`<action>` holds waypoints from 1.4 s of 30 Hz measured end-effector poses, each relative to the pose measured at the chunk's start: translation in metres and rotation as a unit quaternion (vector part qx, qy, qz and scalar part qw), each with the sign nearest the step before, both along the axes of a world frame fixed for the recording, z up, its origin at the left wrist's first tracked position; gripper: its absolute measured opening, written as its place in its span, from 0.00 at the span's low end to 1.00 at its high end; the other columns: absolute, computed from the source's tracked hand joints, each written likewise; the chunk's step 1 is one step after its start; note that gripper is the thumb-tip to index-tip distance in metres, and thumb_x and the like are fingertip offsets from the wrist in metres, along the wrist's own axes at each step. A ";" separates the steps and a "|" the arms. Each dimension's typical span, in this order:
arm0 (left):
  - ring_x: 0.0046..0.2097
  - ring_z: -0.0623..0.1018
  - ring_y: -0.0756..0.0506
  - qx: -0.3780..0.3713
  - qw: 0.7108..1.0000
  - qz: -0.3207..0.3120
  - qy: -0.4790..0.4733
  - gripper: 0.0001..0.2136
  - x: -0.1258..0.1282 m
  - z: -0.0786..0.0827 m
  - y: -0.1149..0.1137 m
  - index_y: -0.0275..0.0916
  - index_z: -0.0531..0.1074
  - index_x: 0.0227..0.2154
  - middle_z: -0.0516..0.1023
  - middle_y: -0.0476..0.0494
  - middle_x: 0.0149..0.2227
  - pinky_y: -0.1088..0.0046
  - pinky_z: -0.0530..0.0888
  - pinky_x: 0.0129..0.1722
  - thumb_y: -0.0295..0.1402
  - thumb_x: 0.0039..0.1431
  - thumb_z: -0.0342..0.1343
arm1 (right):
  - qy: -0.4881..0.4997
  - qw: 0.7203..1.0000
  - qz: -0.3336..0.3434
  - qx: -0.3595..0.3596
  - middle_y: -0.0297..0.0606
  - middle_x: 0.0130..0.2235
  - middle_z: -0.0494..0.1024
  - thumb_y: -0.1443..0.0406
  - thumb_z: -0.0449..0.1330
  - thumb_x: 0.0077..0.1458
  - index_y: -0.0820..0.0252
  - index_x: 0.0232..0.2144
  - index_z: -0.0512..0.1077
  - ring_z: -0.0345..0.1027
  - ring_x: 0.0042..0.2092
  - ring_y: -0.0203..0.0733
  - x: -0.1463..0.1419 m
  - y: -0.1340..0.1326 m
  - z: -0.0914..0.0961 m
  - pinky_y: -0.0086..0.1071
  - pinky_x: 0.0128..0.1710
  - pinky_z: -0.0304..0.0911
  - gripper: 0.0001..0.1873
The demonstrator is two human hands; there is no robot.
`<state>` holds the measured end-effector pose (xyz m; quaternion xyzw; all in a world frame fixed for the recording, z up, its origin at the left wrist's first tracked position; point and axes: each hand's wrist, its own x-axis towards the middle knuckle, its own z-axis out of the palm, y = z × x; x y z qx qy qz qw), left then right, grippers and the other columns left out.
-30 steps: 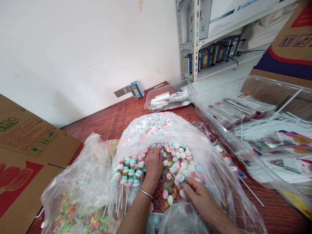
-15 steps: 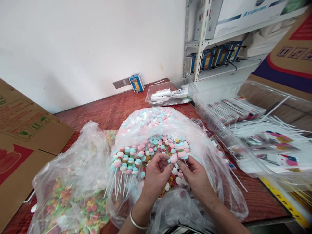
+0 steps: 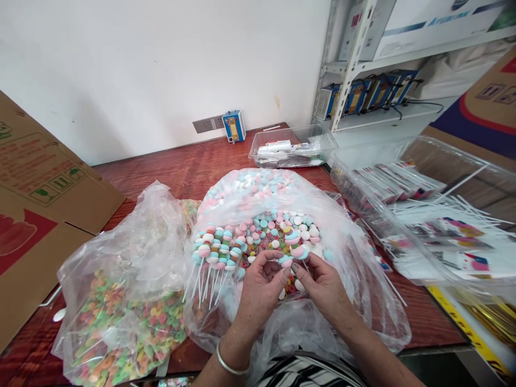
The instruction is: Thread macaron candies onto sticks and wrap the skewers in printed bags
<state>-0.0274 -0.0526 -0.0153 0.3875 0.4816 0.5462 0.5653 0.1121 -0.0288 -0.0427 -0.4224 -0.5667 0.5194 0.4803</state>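
Both hands meet over an open clear plastic bag (image 3: 346, 247) of pink, blue and white marshmallow candies and small coloured rings. In my right hand (image 3: 328, 287), thumb and fingers pinch a candy skewer (image 3: 293, 237), a stack of pastel marshmallows with a yellow-green ring; most of its stick is hidden. My left hand (image 3: 260, 293), with a bangle at the wrist, pinches a pink-and-blue marshmallow (image 3: 286, 262) close below the stack. Whether that piece is on the stick, I cannot tell. Several finished candy skewers (image 3: 215, 250) lie together left of my hands, white sticks towards me.
A bag of coloured ring candies (image 3: 121, 328) lies at left, beside a cardboard box (image 3: 48, 204). On the right stands a clear bin (image 3: 374, 220) with white sticks and printed packets. Farther back are a small clear tray (image 3: 290, 161) and a blue device (image 3: 234, 127) by the wall.
The camera view has shifted a little, so the shelf and back objects sit farther right. My hands keep nearly the same pinch on the skewer and marshmallow.
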 end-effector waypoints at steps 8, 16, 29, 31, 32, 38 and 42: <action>0.42 0.79 0.46 -0.034 0.998 0.006 -0.051 0.17 -0.002 0.000 -0.001 0.37 0.75 0.42 0.82 0.39 0.42 0.71 0.74 0.41 0.34 0.48 0.67 | -0.065 0.998 0.012 0.019 0.35 0.35 0.79 0.61 0.60 0.57 0.57 0.38 0.74 0.73 0.41 0.44 -0.003 0.000 0.011 0.34 0.43 0.68 0.08; 0.40 0.79 0.47 -0.058 0.993 0.071 -0.070 0.17 -0.003 -0.008 0.003 0.37 0.75 0.38 0.82 0.42 0.39 0.73 0.74 0.38 0.35 0.45 0.70 | -0.098 0.995 0.020 0.000 0.34 0.34 0.77 0.60 0.56 0.59 0.57 0.35 0.71 0.69 0.37 0.42 -0.004 -0.002 0.017 0.32 0.39 0.65 0.08; 0.36 0.77 0.50 -0.058 0.966 0.179 -0.178 0.16 -0.019 -0.010 0.013 0.35 0.75 0.33 0.78 0.47 0.35 0.72 0.76 0.41 0.33 0.42 0.71 | -0.211 0.972 0.105 -0.023 0.35 0.27 0.74 0.59 0.49 0.61 0.57 0.25 0.66 0.65 0.28 0.41 0.014 -0.041 0.022 0.31 0.29 0.57 0.15; 0.37 0.77 0.50 -0.056 0.966 0.172 -0.182 0.15 -0.018 -0.010 0.012 0.36 0.75 0.33 0.78 0.46 0.36 0.71 0.76 0.41 0.33 0.42 0.71 | -0.204 0.973 0.103 -0.032 0.35 0.26 0.74 0.58 0.50 0.61 0.57 0.24 0.66 0.65 0.28 0.41 0.013 -0.041 0.023 0.31 0.29 0.58 0.15; 0.37 0.77 0.50 -0.055 0.967 0.168 -0.182 0.15 -0.018 -0.009 0.012 0.36 0.75 0.33 0.78 0.46 0.36 0.71 0.76 0.42 0.33 0.43 0.71 | -0.197 0.975 0.099 -0.038 0.34 0.26 0.74 0.58 0.51 0.60 0.57 0.24 0.66 0.64 0.28 0.41 0.012 -0.040 0.024 0.30 0.29 0.58 0.15; 0.38 0.79 0.49 -0.048 0.977 0.146 -0.149 0.15 -0.016 -0.007 0.009 0.36 0.75 0.35 0.80 0.44 0.36 0.69 0.76 0.43 0.34 0.43 0.70 | -0.173 0.978 0.094 -0.073 0.33 0.24 0.72 0.58 0.53 0.58 0.57 0.22 0.68 0.63 0.27 0.40 0.013 -0.038 0.026 0.30 0.28 0.57 0.15; 0.38 0.80 0.48 -0.043 0.979 0.154 -0.128 0.15 -0.015 -0.011 0.009 0.37 0.75 0.36 0.81 0.45 0.37 0.69 0.76 0.42 0.34 0.44 0.70 | -0.165 0.976 0.102 -0.099 0.32 0.24 0.70 0.58 0.52 0.59 0.57 0.22 0.66 0.60 0.27 0.39 0.016 -0.039 0.024 0.30 0.26 0.55 0.16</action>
